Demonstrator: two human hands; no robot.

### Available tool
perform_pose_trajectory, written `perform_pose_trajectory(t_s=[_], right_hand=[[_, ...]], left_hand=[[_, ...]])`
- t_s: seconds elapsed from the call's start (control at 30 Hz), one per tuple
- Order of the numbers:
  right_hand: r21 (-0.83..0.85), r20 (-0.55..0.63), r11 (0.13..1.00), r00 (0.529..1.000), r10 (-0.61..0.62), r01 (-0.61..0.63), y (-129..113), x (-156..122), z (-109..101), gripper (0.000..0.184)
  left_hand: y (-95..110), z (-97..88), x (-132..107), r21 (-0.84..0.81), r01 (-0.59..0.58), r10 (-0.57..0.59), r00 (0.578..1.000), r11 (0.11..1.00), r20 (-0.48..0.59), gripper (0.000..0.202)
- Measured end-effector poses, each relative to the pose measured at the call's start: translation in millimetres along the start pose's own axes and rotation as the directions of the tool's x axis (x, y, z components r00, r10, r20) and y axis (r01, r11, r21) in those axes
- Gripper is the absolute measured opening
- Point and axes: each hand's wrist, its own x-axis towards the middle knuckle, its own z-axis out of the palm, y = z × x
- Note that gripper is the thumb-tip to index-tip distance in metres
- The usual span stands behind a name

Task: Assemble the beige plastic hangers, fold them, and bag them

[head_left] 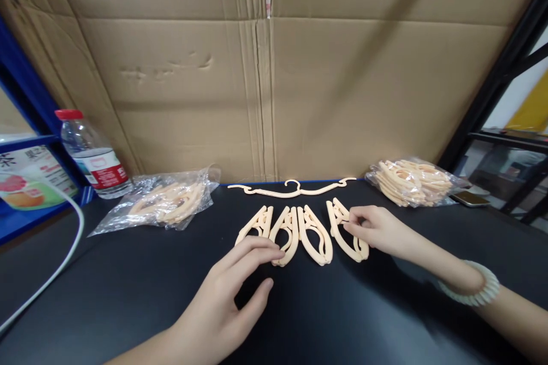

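Note:
Several cream plastic folding hangers, folded up, form a row on the black table. My right hand [381, 231] pinches the rightmost folded hanger [343, 245] near its middle. That hanger sits slightly apart from the third folded hanger [308, 242]. My left hand [226, 291] has its fingers apart, and its fingertips rest over the lower end of the second folded hanger [294, 234]. Its fingers partly cover the leftmost folded hanger [252, 222]. Behind the row lies an unfolded hanger [278, 192], with its arms spread and its hook pointing to the back.
Clear plastic bags of folded hangers lie at the left [171, 199] and right [411, 182]. A red-capped bottle [100, 165] stands far left, near a white cable [79, 239]. A phone [471, 198] lies by the right bag. A cardboard wall [192, 97] closes off the back.

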Motion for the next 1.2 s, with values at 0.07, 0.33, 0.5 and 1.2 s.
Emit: perform_pose_trajectory(t_s=[0.07, 0.33, 0.5, 1.2], right_hand=[[-0.086, -0.014, 0.995, 0.999, -0.051, 0.050, -3, -4, 0, 0.023], [-0.325, 0.002, 0.937, 0.992, -0.130, 0.123, -11, -14, 0, 0.022], [-0.482, -0.023, 0.859, 0.977, -0.212, 0.175, -26, -24, 2, 0.021], [-0.363, 0.341, 0.860, 0.910, -0.236, 0.359, -51, -53, 30, 0.071]], left_hand=[[0, 0.4, -1, 0.041, -0.008, 0.007, 1.000, 0.999, 0.030, 0.033], [4, 3.5, -5, 0.182, -0.049, 0.024, 0.990, 0.982, 0.137, 0.042], [3, 6.2, -8, 0.366, -0.112, 0.035, 0.977, 0.924, 0.210, 0.053], [9, 12.3, -18, 0.628, -0.072, -0.118, 0.959, 0.775, 0.256, 0.066]])
